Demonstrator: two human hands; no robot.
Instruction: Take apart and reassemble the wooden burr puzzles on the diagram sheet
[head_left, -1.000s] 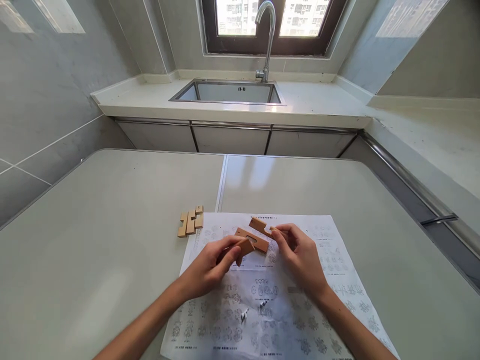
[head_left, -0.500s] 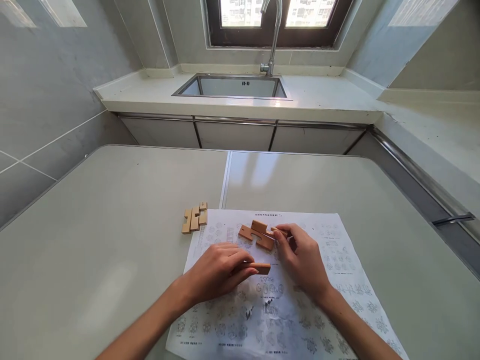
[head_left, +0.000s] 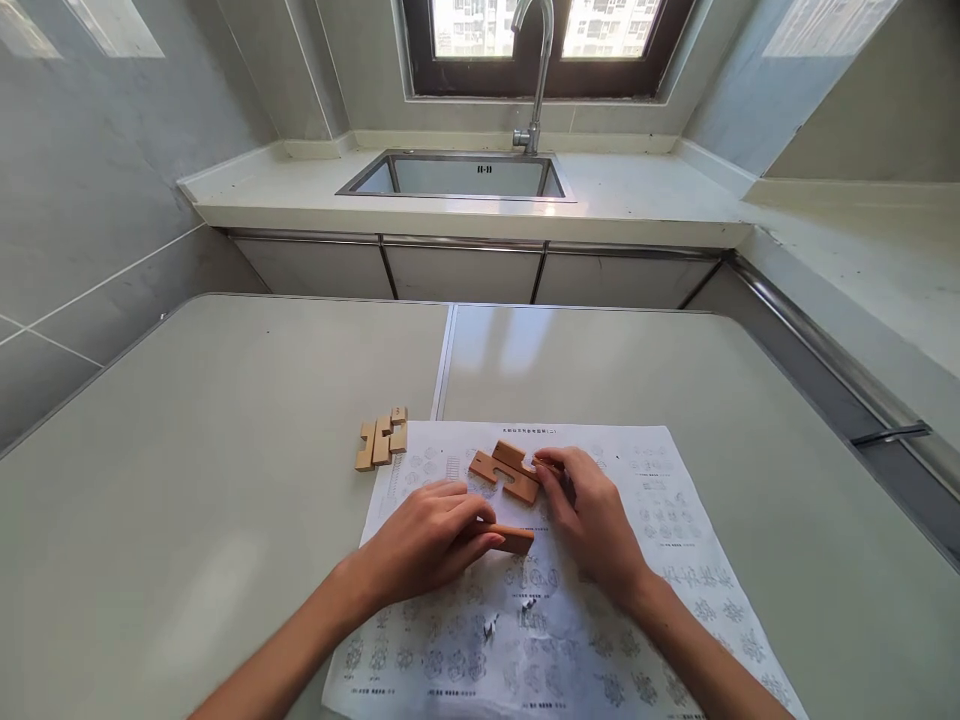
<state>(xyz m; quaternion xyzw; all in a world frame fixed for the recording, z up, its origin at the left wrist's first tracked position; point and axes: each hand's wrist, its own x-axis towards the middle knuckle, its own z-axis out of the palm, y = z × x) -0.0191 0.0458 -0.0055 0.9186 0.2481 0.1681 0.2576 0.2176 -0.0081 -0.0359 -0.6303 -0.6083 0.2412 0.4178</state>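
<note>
My left hand (head_left: 442, 535) is closed around a reddish-brown wooden puzzle piece (head_left: 514, 540), whose right end sticks out past the fingertips above the paper sheet (head_left: 637, 560). Two more brown notched puzzle pieces lie side by side on the sheet; the nearer one (head_left: 484, 467) shows a cut-out facing me. Just right of them, my right hand (head_left: 592, 515) pinches the end of a brown wooden piece, mostly hidden by the fingers. Whether it touches the lying pieces I cannot tell. Printed line drawings cover the sheet, which has small torn spots near its middle.
Several lighter wooden puzzle pieces (head_left: 381, 440) lie together at the sheet's upper left corner. The pale table (head_left: 225, 420) has a seam down its middle. Beyond it are a counter with a sink (head_left: 457, 178), a faucet (head_left: 536, 90) and a window.
The view has shifted slightly, moving everything a little left. The right hand's piece shows less than before, and the left hand's piece is tilted slightly differently. Both hands keep their grips.
</note>
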